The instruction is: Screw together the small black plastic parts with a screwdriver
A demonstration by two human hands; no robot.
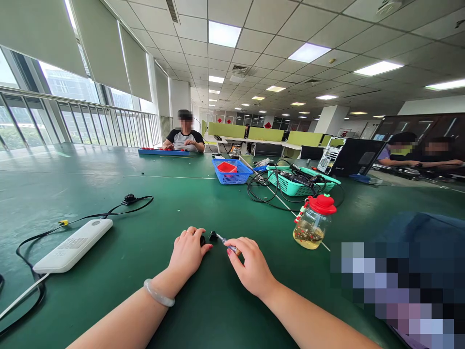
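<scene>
My left hand (189, 253) lies on the green bench (109, 184), grip closed over a small black part (202, 239). Right hand (253, 267) pinches a thin tool (225, 241) tight, its black tip just beside the part. Glass jar (313, 227) with a red lid sits near on the right. White power bank (72, 245) lies well to the left; its print is too small to read.

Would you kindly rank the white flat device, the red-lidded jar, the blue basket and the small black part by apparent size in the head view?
1. white flat device
2. red-lidded jar
3. blue basket, farther off, so true size unsure
4. small black part at the left hand
</scene>
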